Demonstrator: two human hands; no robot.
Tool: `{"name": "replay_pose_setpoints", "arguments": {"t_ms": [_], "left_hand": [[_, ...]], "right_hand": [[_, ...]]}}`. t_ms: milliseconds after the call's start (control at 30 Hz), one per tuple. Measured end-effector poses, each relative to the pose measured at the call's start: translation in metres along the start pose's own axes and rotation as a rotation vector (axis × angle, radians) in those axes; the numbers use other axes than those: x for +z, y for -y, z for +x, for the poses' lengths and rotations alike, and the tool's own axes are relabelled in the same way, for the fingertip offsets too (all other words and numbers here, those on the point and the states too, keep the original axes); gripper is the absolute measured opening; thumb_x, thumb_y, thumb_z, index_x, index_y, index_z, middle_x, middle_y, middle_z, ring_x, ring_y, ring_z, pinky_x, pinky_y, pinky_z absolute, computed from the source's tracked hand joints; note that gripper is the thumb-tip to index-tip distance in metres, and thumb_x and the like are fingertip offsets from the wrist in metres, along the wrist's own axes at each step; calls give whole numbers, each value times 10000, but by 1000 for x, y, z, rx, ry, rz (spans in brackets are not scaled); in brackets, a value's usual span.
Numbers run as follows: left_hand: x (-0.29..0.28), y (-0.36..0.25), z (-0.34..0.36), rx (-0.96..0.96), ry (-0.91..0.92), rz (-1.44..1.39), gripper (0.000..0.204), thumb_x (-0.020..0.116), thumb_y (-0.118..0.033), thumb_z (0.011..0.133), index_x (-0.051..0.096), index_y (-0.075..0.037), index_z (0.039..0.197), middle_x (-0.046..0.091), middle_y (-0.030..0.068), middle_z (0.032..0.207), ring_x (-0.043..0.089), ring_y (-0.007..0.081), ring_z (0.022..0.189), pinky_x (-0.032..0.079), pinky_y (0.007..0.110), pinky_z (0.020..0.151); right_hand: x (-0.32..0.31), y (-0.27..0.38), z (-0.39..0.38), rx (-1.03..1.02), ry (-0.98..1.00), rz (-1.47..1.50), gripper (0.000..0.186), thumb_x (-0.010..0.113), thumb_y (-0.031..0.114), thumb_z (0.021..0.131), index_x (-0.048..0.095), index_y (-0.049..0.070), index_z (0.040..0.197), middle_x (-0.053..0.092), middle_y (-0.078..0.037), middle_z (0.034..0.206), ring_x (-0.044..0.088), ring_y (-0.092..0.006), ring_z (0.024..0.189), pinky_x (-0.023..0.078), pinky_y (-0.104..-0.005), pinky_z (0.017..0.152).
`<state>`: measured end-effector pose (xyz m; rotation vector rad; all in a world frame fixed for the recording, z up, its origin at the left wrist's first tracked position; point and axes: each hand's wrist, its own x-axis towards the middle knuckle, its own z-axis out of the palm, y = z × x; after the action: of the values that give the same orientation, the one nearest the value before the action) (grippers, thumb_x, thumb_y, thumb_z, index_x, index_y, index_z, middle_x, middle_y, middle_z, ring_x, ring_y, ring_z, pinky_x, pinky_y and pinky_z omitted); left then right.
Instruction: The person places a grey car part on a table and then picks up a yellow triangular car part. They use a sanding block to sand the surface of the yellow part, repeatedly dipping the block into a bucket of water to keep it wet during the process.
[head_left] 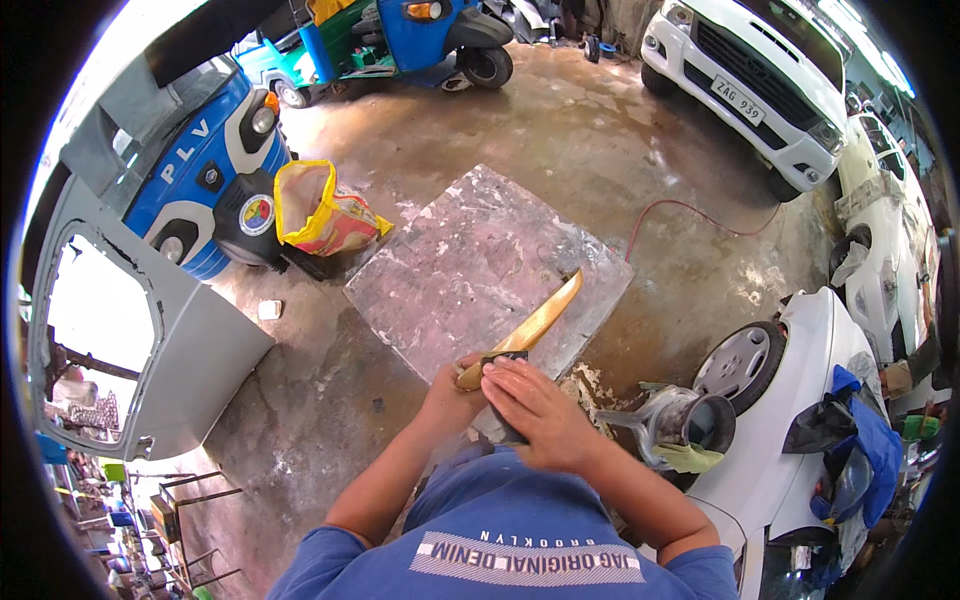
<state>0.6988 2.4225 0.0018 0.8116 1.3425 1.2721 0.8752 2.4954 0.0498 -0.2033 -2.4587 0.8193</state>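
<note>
A long, curved, golden-yellow strip [545,316], tapering toward its far end, slants up and to the right over the near part of a worn, paint-stained square board [450,265]. My left hand [447,402] is closed around the strip's near end. On top of the strip, my right hand [540,412] presses a dark sheet of sandpaper [505,356], its fingers together and laid over it. Part of the sheet shows below the palm; the rest is hidden. What the strip is made of cannot be made out.
A yellow-rimmed sack [330,215] stands left of the board, near a blue three-wheeler [215,175]. A grey door panel [200,350] leans at left. To the right are a white car body [770,400] and a cup-shaped container [705,422]. A red hose [690,204] crosses the floor.
</note>
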Motion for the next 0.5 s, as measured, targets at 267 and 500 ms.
{"name": "replay_pose_setpoints", "arguments": {"t_ms": [267,500], "left_hand": [[5,-10,-10,4,-25,143,294,691,-59,843,656,-8,1130,683,5,982,610,77,879,502,255,761],[5,-12,-15,42,1,232,218,693,-36,828,666,-9,1042,667,-17,901,599,66,820,495,254,715]], "right_hand": [[-1,-22,-15,-7,-60,-36,682,604,44,730,465,-6,1396,459,-201,1445,400,-378,1380,280,-502,1174],[-22,-39,-13,170,-101,-126,731,626,35,670,457,-31,1378,476,-206,1405,421,-405,1351,311,-463,1163]]}}
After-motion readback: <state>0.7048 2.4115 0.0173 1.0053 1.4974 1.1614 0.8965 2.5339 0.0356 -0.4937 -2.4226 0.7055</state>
